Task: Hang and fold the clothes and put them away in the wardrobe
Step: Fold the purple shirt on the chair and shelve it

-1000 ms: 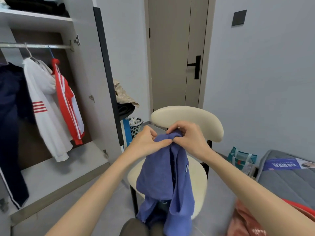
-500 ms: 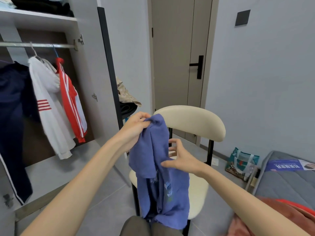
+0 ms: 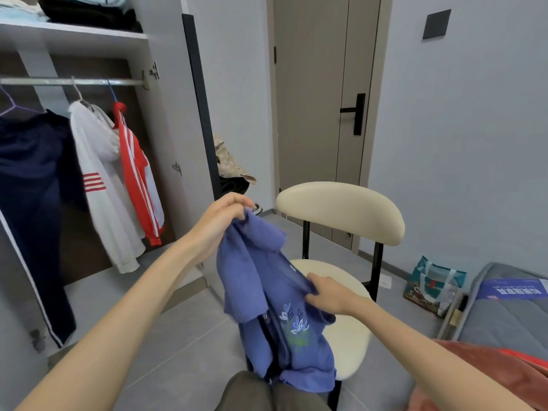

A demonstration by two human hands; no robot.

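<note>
Wardrobe (image 3: 74,34): upper left of the frame, standing open. Flat white boards, with folded stacks on the top shelf.
Rail (image 3: 59,81): a thin metal bar under that shelf. There is little free room at its right end, so another hanger could snag the ones already there.
Hung clothes: a navy garment (image 3: 32,188), a white jacket (image 3: 100,203) and a red jacket (image 3: 139,179), all smooth sporty cloth with stripes and packed close together.
Left hand (image 3: 219,223): centre of the frame, fingers bunched around the top edge of the shirt. All the weight probably hangs from this pinch, and if it loosens the shirt will likely drop.
Blue shirt (image 3: 261,280): centre, in the air in front of the chair, its hem trailing low towards the person's knee. Soft, limp knit, crumpled, with a leaf print. It is twisted, so folding it as it is would lock in creases.
Right hand (image 3: 329,295): right of centre and lower, fingers curled into a fold mid-shirt. Pulling against the left hand could stretch the knit.
Chair (image 3: 341,212): behind the shirt. Rounded cream padded back and seat on thin black legs, and trailing cloth could catch on them.
Bed (image 3: 504,315): lower right, grey quilted cover.
</note>
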